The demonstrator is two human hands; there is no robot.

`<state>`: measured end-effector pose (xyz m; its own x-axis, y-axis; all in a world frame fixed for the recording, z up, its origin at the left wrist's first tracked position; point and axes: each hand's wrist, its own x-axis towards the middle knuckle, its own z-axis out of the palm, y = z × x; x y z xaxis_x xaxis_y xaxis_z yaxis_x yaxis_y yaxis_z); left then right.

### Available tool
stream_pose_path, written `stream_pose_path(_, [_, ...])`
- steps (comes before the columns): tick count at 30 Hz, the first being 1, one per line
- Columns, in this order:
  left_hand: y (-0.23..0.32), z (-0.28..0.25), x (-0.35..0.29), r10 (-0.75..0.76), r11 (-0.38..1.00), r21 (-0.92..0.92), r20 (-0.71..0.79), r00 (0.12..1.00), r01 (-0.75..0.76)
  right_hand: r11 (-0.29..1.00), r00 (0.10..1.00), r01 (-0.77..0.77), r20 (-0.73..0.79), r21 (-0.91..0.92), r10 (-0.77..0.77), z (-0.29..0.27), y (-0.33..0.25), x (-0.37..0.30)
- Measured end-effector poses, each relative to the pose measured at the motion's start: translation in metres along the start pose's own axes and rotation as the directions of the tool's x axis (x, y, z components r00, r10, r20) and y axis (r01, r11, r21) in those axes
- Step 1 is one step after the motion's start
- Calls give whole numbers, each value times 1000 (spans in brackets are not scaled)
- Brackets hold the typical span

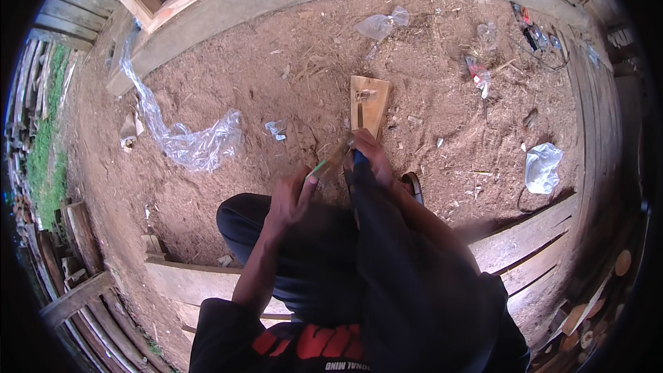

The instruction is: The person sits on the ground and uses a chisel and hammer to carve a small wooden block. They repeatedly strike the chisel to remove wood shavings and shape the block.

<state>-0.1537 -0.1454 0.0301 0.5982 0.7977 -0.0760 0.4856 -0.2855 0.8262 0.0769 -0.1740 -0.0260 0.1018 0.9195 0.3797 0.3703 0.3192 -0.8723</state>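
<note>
My left hand [289, 197] is closed around the near end of a thin, flat, brownish piece with a green strip [324, 164], above my bent left knee. The piece slants up to the right and reaches my right hand [373, 155], which is closed at its far end. Something dark blue [358, 159] shows just below the right fingers; its kind is unclear. Beyond my right hand a wooden board [376, 102] stretches away from me, with a dark slot along it and a rough notch near its far end. My fingers hide the board's near end.
Crumpled clear plastic sheeting [186, 139] lies at left on the sawdust-covered ground [304, 55]. A clear bag [383, 25] is farther off, a white bag [542, 168] at right. Tools with a cord [535, 36] lie at the far right. I sit on a slatted wooden bench [525, 245].
</note>
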Motion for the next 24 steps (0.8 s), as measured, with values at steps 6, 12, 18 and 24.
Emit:
stream_pose_path(6, [-3, 1, 1, -9, 1000, -29, 15, 1000, 9, 1000, 1000, -21, -21, 10, 22, 1, 1, 5])
stream_pose_path(12, [-5, 1, -1, -49, 993, -111, -49, 998, 43, 996, 996, -77, 31, -37, 78, -2, -1, 6])
stream_pose_path(18, [2, -33, 10, -230, 944, -280, -178, 957, 175, 987, 981, 83, 187, -138, -56, 1, 14, 7])
stream_pose_path(24, [38, -58, 9, -270, 913, -367, -222, 937, 176, 930, 931, 222, 346, -292, -114, 35, 41, 9])
